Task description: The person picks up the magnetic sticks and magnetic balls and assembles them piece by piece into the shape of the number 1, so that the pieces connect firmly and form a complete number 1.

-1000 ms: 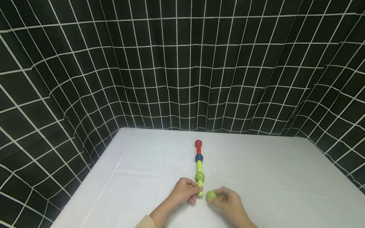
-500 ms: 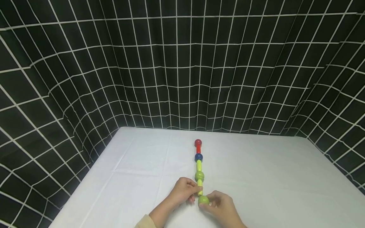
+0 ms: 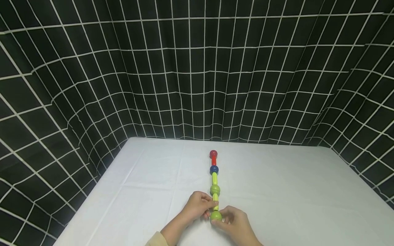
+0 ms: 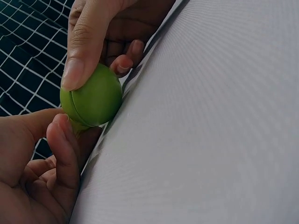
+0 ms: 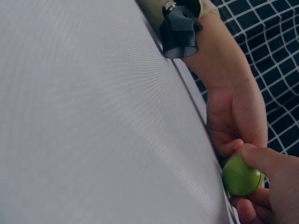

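Note:
A straight row of toy balls and sticks lies on the white cloth in the head view. From the far end come a red ball, a red stick, a blue ball, a yellow-green stick and a green ball. My left hand pinches the nearer yellow-green stick between thumb and fingers. At that stick's near end, my right hand grips another green ball, its thumb across it in the left wrist view. The fingers and ball hide the joint.
The white-covered table reaches out on both sides of the row. Behind and beside it hangs a black curtain with a white grid. A dark device sits on the left wrist.
My right hand has moved left with the green ball, from beside the row to the near end of the stick, where ball and stick now meet. The left hand has stayed on the stick.

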Motion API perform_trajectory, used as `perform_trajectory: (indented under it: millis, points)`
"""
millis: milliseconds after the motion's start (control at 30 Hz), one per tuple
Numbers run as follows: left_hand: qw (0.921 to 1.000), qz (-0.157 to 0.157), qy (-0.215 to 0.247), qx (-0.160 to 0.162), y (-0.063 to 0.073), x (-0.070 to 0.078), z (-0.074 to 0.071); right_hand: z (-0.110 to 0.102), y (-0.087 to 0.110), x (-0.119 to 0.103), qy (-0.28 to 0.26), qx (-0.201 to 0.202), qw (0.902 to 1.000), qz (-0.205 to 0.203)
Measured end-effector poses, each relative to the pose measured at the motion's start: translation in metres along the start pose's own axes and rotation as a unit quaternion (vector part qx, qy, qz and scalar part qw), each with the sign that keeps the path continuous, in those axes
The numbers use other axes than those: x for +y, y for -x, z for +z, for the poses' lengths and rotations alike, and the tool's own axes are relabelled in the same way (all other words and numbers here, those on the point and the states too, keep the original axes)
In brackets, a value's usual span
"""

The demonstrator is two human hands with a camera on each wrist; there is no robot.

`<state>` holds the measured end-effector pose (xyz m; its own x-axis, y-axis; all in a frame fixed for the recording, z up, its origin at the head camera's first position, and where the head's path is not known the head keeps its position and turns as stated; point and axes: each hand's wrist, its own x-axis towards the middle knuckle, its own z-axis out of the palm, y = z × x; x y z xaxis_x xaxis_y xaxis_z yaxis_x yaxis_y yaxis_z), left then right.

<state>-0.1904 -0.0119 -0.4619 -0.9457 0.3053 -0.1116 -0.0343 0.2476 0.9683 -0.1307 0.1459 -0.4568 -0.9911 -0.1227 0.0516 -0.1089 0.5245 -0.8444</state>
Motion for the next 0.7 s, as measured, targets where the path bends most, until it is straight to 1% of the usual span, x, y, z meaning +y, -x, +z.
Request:
perform_trajectory:
  millis: [367, 500, 700]
  points:
    - [1.0000, 0.000, 0.002, -0.002, -0.0004, -0.0006, -0.0001, 0.0005, -0.0021, 0.0032, 0.020, 0.008, 0.9998, 0.005]
    - [1.0000, 0.004, 0.004, -0.004, -0.0005, -0.0020, 0.0001, 0.0014, -0.0027, 0.0029, 0.019, 0.016, 0.9997, 0.000]
    - [1.0000, -0.003, 0.006, -0.003, -0.0003, -0.0025, 0.0004, 0.0016, -0.0022, 0.0020, 0.014, 0.015, 0.9998, -0.002]
